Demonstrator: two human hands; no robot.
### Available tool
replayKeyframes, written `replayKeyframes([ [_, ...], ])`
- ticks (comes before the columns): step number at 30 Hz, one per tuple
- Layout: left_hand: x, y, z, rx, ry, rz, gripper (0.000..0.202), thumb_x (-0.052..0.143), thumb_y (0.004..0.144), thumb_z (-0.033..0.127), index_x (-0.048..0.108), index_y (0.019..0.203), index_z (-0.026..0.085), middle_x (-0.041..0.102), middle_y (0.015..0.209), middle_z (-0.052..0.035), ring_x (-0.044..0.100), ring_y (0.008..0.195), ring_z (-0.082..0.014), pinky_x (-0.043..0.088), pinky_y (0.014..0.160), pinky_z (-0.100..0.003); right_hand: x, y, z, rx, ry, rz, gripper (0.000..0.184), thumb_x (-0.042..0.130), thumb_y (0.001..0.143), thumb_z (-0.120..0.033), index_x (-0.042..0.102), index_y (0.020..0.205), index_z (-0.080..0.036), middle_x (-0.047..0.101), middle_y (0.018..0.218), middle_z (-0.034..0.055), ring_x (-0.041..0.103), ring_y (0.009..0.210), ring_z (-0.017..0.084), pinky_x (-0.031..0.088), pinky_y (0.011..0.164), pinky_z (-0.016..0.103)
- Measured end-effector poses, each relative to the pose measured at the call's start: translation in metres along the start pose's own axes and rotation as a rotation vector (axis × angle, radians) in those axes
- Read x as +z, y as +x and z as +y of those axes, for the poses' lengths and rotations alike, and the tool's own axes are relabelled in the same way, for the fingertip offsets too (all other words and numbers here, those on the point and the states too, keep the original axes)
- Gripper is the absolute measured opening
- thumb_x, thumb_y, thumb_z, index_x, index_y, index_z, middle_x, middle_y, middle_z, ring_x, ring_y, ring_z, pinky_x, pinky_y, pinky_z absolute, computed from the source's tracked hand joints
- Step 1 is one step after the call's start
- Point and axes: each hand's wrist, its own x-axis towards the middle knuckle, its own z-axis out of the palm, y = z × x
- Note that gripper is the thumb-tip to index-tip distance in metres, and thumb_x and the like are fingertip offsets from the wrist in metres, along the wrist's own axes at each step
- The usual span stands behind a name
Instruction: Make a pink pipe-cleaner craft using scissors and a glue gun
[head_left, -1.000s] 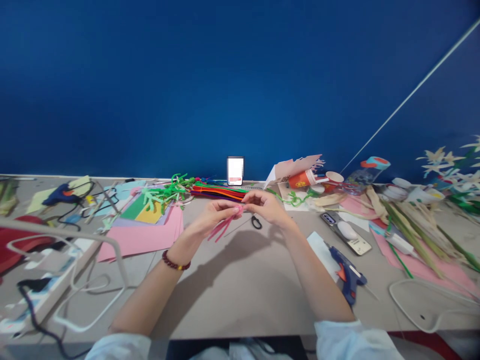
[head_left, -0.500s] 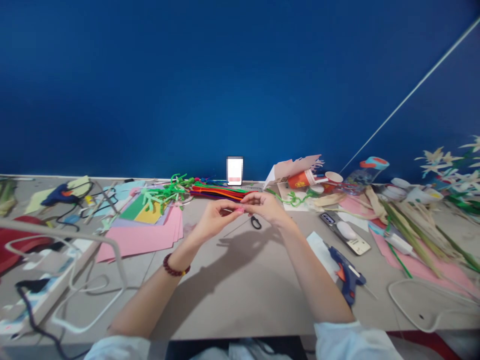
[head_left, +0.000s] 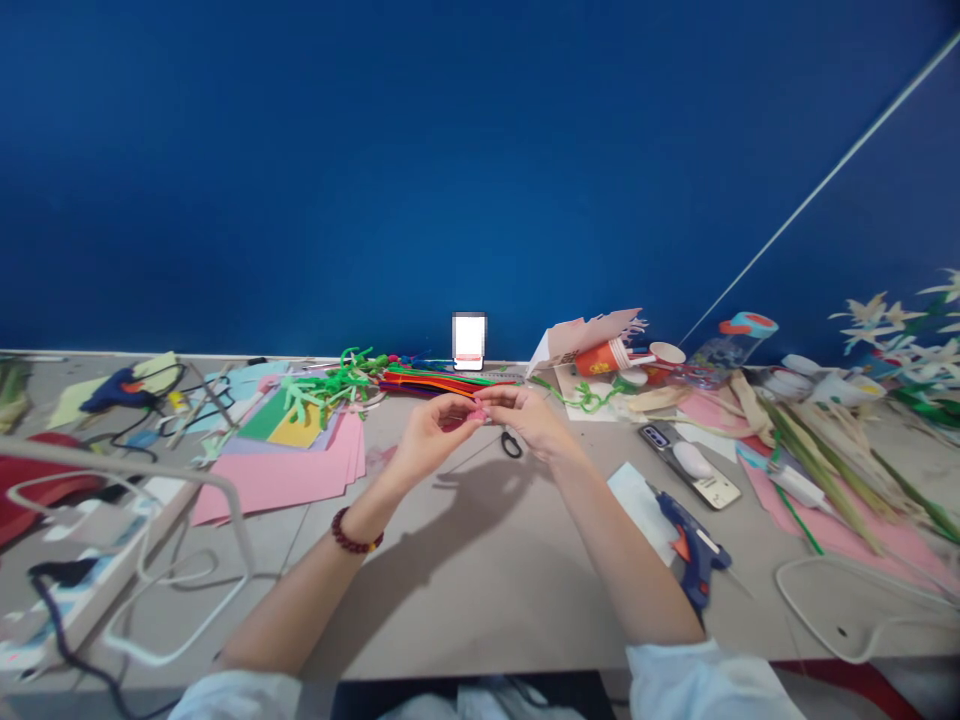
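Over the middle of the table, my left hand [head_left: 433, 432] and my right hand [head_left: 525, 415] meet at the fingertips. Both are closed in a pinch on a small pink piece [head_left: 478, 411], too small for me to tell what it is made of. A beaded bracelet [head_left: 351, 535] circles my left wrist. Just below my right fingers lie scissors, one black handle loop [head_left: 511, 445] showing. Behind the hands stretches a bundle of coloured pipe cleaners [head_left: 435, 384], partly covered by my fingers.
Pink paper sheets [head_left: 277, 480] and green pipe-cleaner shapes [head_left: 330, 385] lie left, beyond a power strip [head_left: 97, 570]. A lit phone [head_left: 469, 341] stands against the wall. On the right are a glue gun [head_left: 694, 550], another phone [head_left: 694, 468], paper cups [head_left: 604, 358] and dried husks [head_left: 750, 405].
My fingers have shifted slightly around the pink piece, and a little more of it shows between them. The things on the table stay where they were.
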Motion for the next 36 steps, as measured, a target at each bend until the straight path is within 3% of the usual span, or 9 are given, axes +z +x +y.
replayKeyframes([
  [5,-0.002,0.001,-0.001,-0.038,-0.043,-0.006,0.022,0.072,0.068,0.035,0.068,0.078,0.016,0.071,0.081,-0.0071,0.066,0.075,-0.0177,0.053,0.074,-0.030,0.004,-0.002,-0.001,-0.067,-0.084,0.016,0.023,0.073,0.062,-0.026,0.070,0.083,-0.019,0.070,0.081,0.0024,0.063,0.077,0.015,0.049,0.079,0.033],
  [11,-0.003,0.004,-0.004,-0.110,-0.114,-0.018,0.023,0.076,0.064,0.033,0.067,0.077,0.017,0.071,0.078,-0.0056,0.067,0.074,-0.0170,0.053,0.074,-0.030,0.004,-0.004,-0.005,-0.129,-0.223,-0.019,0.012,0.064,0.066,-0.022,0.068,0.077,-0.018,0.068,0.078,0.0016,0.061,0.073,0.014,0.048,0.074,0.030],
  [18,-0.004,0.006,-0.009,-0.141,-0.137,-0.010,0.030,0.078,0.061,0.030,0.067,0.085,0.015,0.072,0.081,-0.0071,0.068,0.075,-0.0179,0.054,0.075,-0.031,0.004,-0.004,-0.004,-0.256,-0.420,-0.010,0.017,0.053,0.069,-0.014,0.067,0.076,-0.020,0.065,0.081,0.0025,0.060,0.076,0.015,0.047,0.071,0.029],
  [21,-0.003,0.006,-0.010,-0.086,-0.074,-0.015,0.026,0.075,0.065,0.032,0.070,0.085,0.016,0.073,0.085,-0.0078,0.068,0.080,-0.0198,0.053,0.079,-0.033,0.007,-0.007,-0.007,-0.299,-0.507,0.013,0.020,0.050,0.071,-0.012,0.068,0.075,-0.020,0.065,0.082,0.0031,0.060,0.078,0.016,0.047,0.071,0.029],
  [26,-0.003,0.002,-0.011,0.015,0.066,0.074,0.022,0.070,0.070,0.034,0.071,0.086,0.018,0.073,0.085,-0.0073,0.068,0.078,-0.0211,0.054,0.075,-0.033,0.012,-0.012,-0.013,-0.350,-0.553,0.047,0.021,0.050,0.073,-0.014,0.069,0.077,-0.020,0.068,0.084,0.0044,0.061,0.079,0.017,0.048,0.074,0.030],
  [30,-0.001,-0.003,-0.013,0.163,0.243,0.131,0.027,0.065,0.076,0.031,0.069,0.100,0.021,0.072,0.095,-0.0073,0.068,0.082,-0.0203,0.055,0.077,-0.032,0.015,-0.011,-0.009,-0.302,-0.447,0.085,0.011,0.058,0.074,-0.023,0.067,0.078,-0.019,0.069,0.083,0.0050,0.063,0.077,0.017,0.050,0.075,0.031],
  [36,0.000,-0.003,-0.019,0.452,0.555,0.201,0.031,0.059,0.081,0.022,0.062,0.112,0.021,0.071,0.100,-0.0069,0.067,0.084,-0.0175,0.056,0.076,-0.031,0.018,-0.004,0.004,-0.268,-0.211,0.139,0.015,0.066,0.069,-0.029,0.064,0.079,-0.019,0.067,0.081,0.0038,0.063,0.077,0.018,0.052,0.074,0.032],
])
